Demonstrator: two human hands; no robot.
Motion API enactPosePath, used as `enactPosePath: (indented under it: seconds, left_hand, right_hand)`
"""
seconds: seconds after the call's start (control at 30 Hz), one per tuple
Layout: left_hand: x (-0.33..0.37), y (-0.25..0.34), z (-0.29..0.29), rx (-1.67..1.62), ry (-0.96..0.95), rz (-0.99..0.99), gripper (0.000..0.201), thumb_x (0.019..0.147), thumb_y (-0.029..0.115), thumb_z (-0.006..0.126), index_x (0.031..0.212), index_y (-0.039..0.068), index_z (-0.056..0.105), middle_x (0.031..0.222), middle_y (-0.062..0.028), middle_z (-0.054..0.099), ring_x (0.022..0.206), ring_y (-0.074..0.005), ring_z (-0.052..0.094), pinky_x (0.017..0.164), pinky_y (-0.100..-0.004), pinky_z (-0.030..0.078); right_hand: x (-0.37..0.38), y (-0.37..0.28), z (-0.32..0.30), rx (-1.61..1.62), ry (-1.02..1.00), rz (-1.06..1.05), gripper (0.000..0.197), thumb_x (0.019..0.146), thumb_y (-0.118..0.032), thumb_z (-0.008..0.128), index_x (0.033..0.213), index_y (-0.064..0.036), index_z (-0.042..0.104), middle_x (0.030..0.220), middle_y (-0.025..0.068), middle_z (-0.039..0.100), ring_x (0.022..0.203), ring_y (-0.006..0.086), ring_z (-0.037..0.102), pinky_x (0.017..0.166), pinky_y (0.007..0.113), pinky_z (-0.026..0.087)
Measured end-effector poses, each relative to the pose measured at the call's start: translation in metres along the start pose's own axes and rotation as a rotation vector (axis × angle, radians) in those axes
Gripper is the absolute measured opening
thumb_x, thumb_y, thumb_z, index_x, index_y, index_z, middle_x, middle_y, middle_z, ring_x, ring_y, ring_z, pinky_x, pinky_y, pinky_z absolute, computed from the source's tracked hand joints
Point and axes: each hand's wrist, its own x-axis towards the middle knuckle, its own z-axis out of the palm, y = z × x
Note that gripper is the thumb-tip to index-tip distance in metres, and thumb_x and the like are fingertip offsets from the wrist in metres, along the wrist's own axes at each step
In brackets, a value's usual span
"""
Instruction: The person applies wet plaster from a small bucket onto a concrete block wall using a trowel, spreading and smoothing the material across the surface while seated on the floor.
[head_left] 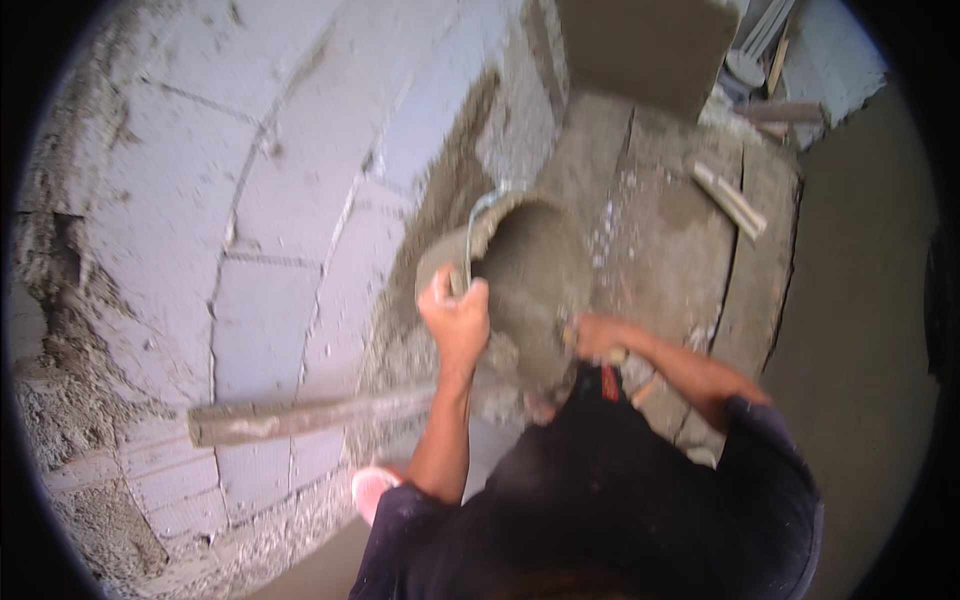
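Note:
A mortar-smeared bucket [447, 250] is tipped over on the boards in front of me, its mouth turned toward me. Wet grey mortar [535, 275] coats the inside. My left hand [456, 318] is closed around the bucket's wire handle [470, 232] at the left of the mouth. At the lower right of the mouth, my right hand [598, 338] is closed on a tool with a pale handle end [619, 355] showing below the fist. Its working end is not visible, so its kind is unclear.
A pale block wall [270, 320] with rough mortar joints fills the left. A long wooden bar [250, 424] juts out below my left forearm. Planks [680, 240] carry mortar crumbs and two pale strips [730, 200]. A pink-red round object [373, 490] shows by my left elbow.

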Motion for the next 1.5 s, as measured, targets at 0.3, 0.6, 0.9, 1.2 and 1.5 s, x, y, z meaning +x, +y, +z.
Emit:
enactPosePath:
  seconds: [0.3,0.6,0.9,1.2,1.5]
  left_hand:
    - [-0.005,-0.013,-0.046,-0.013,0.016,-0.06,0.021,0.076,-0.001,0.063,0.095,-0.009,0.058,0.078,-0.0025,0.057,0.065,-0.0076,0.048,0.058,-0.024,0.04]
    - [-0.017,-0.082,-0.055,-0.308,0.288,-0.216,0.016,0.074,-0.008,0.055,0.088,-0.001,0.057,0.074,0.0,0.055,0.061,-0.0073,0.049,0.055,-0.0225,0.038]
    - [-0.017,-0.133,-0.03,-0.077,0.212,-0.408,0.008,0.073,-0.004,0.058,0.08,-0.002,0.057,0.068,0.0015,0.051,0.06,-0.0084,0.046,0.054,-0.0271,0.037]
    - [-0.017,-0.148,-0.024,0.037,0.337,-0.491,0.012,0.074,-0.005,0.057,0.086,-0.004,0.06,0.072,-0.0008,0.054,0.059,-0.0088,0.047,0.052,-0.0261,0.038]
    - [0.0,-0.156,-0.014,0.107,0.359,-0.521,0.011,0.075,-0.004,0.059,0.086,-0.006,0.059,0.073,-0.0055,0.059,0.064,-0.0127,0.052,0.056,-0.0302,0.042]
  right_hand:
    - [-0.011,-0.071,0.042,0.8,-0.305,-0.184,0.026,0.087,-0.024,0.069,0.093,-0.0008,0.059,0.064,0.0044,0.058,0.048,0.0142,0.056,0.04,0.029,0.045]
    - [-0.026,-0.028,0.031,1.404,-0.159,0.017,0.007,0.088,-0.012,0.059,0.09,-0.0068,0.055,0.063,0.0022,0.048,0.045,0.011,0.045,0.037,0.027,0.036]
    - [-0.032,0.02,-0.108,1.219,1.319,-0.133,0.008,0.09,-0.015,0.053,0.088,-0.007,0.053,0.061,0.0032,0.052,0.045,0.0134,0.051,0.039,0.029,0.041]
    - [0.217,0.112,-0.3,0.693,2.22,0.42,0.022,0.085,-0.02,0.064,0.089,0.0002,0.055,0.08,0.0174,0.064,0.073,0.0319,0.063,0.064,0.045,0.047]
    - [0.14,-0.006,-0.081,0.36,0.757,0.106,0.048,0.082,-0.029,0.064,0.12,-0.0014,0.053,0.094,0.0268,0.065,0.093,0.0462,0.061,0.081,0.052,0.049]
